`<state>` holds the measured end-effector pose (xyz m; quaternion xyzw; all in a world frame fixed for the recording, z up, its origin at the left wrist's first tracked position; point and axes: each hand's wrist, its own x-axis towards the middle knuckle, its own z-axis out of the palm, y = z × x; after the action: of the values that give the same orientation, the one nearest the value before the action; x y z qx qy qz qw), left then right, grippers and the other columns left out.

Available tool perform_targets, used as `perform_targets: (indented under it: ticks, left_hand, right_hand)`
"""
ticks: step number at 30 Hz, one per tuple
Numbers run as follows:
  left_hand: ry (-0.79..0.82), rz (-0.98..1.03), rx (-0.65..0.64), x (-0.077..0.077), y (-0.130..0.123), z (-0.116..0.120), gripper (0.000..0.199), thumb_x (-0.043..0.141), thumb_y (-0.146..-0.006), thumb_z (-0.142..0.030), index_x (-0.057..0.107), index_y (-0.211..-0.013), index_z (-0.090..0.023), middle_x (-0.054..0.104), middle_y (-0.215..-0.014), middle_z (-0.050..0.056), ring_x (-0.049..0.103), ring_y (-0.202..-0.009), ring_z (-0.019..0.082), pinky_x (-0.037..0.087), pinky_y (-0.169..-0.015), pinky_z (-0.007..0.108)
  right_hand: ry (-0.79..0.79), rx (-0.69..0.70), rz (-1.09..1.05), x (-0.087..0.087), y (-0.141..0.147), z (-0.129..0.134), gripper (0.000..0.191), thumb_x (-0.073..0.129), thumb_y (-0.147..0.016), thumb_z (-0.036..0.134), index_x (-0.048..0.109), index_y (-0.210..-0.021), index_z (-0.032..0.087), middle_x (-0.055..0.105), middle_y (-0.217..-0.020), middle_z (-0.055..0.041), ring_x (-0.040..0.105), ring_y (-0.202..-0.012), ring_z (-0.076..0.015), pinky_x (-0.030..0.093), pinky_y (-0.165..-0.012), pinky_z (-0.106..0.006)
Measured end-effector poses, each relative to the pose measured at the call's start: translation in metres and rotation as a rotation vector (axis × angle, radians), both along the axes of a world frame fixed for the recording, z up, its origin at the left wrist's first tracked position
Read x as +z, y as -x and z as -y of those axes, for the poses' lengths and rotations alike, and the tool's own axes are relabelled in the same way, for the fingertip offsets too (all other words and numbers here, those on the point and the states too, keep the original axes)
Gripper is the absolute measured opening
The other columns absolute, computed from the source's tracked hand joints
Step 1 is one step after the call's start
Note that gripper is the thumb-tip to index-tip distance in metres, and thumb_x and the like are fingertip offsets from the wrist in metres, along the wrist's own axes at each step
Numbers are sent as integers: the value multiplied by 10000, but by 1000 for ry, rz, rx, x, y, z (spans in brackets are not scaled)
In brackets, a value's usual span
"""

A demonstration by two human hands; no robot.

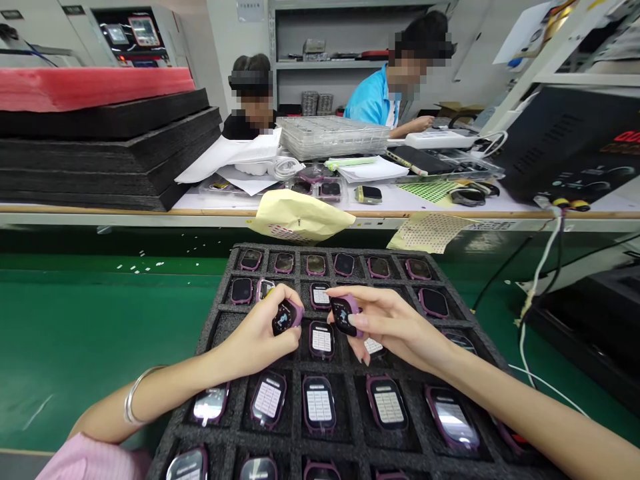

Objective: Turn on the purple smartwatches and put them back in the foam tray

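Observation:
My left hand [273, 327] grips a purple-cased smartwatch [284, 319], its lit dark face turned up. In my right hand [385, 323] is a second purple smartwatch [344, 316], also lit, held between thumb and fingers. Both hands hover over a black foam tray [345, 370] with square compartments, most of them with a purple watch inside. Between the hands lie a watch with a white keypad-like screen [321, 295] and, nearer me, another such watch [321, 339]. My right fingers partly cover one more lit watch [374, 346].
Beyond the tray runs a workbench edge [210, 217] with yellow sticker sheets [300, 217] hanging over it. Black foam sheets [100, 157] are stacked at left, clear plastic trays [333, 137] in the middle. Cables [543, 280] hang at right. Two people sit across the bench.

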<state>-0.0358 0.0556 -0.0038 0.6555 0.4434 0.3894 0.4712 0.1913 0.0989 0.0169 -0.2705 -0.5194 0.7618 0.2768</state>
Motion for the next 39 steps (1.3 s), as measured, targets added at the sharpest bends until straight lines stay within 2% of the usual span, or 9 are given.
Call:
perform_targets:
  ticks: [5, 16, 20, 25, 30, 32, 35, 37, 39]
  left_hand:
    - [13, 20, 7, 1, 1, 1, 203, 508, -779, -97, 462, -947, -202, 467, -798, -34, 434, -567, 86, 359, -533, 221]
    - [-82, -34, 23, 3, 1, 2, 224, 499, -748, -47, 461, -905, -202, 459, -790, -31, 459, -722, 125, 384, -678, 253]
    - [-34, 34, 33, 1, 2, 2, 186, 514, -792, -107, 449, -936, -206, 440, -777, -34, 434, -625, 110, 370, -602, 250]
    - [-111, 85, 45, 1, 4, 3, 204, 518, -779, -71, 440, -912, -205, 436, -776, -27, 431, -675, 120, 381, -635, 249]
    - [-165, 206, 31, -2, 6, 7, 179, 550, -820, -130, 420, -914, -210, 435, -787, -22, 405, -592, 95, 383, -548, 228]
    - [-104, 203, 17, -3, 5, 7, 159, 549, -831, -148, 420, -901, -209, 424, -783, -28, 389, -528, 68, 359, -465, 200]
    - [87, 183, -1, -3, 5, 4, 187, 567, -855, -223, 427, -978, -222, 412, -803, -40, 389, -439, 32, 344, -366, 169]
    - [179, 217, -31, -3, 4, 1, 303, 608, -836, -258, 419, -1072, -232, 442, -839, -30, 462, -467, 48, 414, -383, 178]
    - [242, 290, -81, -2, 4, -2, 382, 623, -822, -258, 420, -1143, -215, 502, -865, -2, 551, -561, 92, 504, -484, 223]
  right_hand:
    - [-15, 8, -12, 1, -1, 0, 432, 715, -828, 228, 610, -1241, 157, 672, -934, -99, 634, -521, -129, 526, -467, -233]
    - [-17, -42, 32, 7, 0, 3, 381, 709, -814, 211, 648, -1186, 149, 677, -938, -102, 622, -497, -120, 508, -451, -226]
    - [-25, -48, 17, 7, 0, 3, 400, 716, -819, 228, 639, -1205, 157, 678, -953, -110, 616, -505, -119, 512, -461, -230]
    - [-67, -57, -34, 11, -3, 5, 383, 739, -809, 241, 658, -1177, 173, 685, -925, -94, 614, -489, -126, 501, -435, -229]
    - [-97, -45, -103, 16, -8, 8, 391, 748, -803, 252, 657, -1182, 219, 696, -991, -95, 620, -478, -127, 499, -442, -240]
    - [-80, -37, -75, 15, -8, 8, 385, 736, -813, 239, 648, -1186, 193, 697, -990, -107, 626, -496, -132, 507, -450, -242]
    - [-34, -8, -29, 12, -4, 8, 424, 694, -848, 232, 585, -1250, 155, 691, -1005, -133, 656, -560, -154, 531, -496, -254]
    - [-1, 18, -20, 10, -1, 7, 444, 658, -871, 229, 535, -1290, 149, 675, -1051, -149, 679, -623, -175, 545, -533, -268]
    - [13, 26, -17, 9, 0, 7, 431, 644, -876, 224, 523, -1283, 153, 652, -1096, -152, 687, -670, -185, 551, -552, -275]
